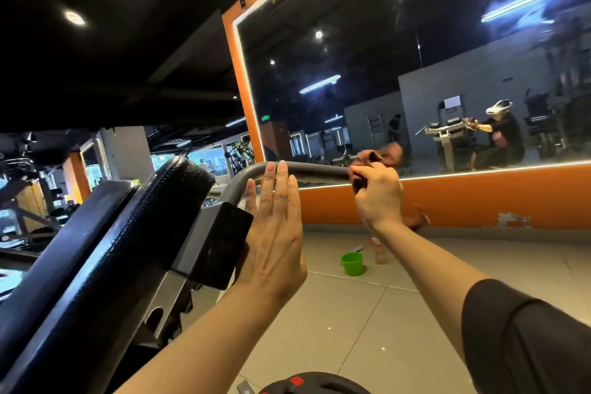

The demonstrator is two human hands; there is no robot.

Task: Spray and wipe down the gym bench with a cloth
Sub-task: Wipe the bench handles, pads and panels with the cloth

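Fingers (pixel 281 182) of the left hand (pixel 271 233) straight and close together, tips touching the bend of the grey bar (pixel 319 171), holding nothing. Fingers of the right hand (pixel 379 193) curled tight round a brown cloth (pixel 377 158), the cloth wrapped over the same bar, just to the right of the left fingertips. A bit more brown cloth poking out below the right wrist. Right arm in a black sleeve (pixel 524 339). Left of the bar, a black box-shaped block (pixel 220 243) touching the left palm side. Further left of the bar, the black padded gym bench (pixel 105 259), tilted, with shiny wrinkled leather. Below the bar, on the pale floor tiles (pixel 367 329), a small green bucket (pixel 352 263). Just right of the bucket, a see-through spray bottle (pixel 380 251), partly hidden by the right arm, well apart from both hands. Behind the bar, an orange wall (pixel 479 201) with a big mirror (pixel 383 73) edged in white light. In the mirror, far right of the bar, a crouching person in black with a white headset. Near the bottom edge, under the bar, a round black weight plate (pixel 313 384) with a red mark.
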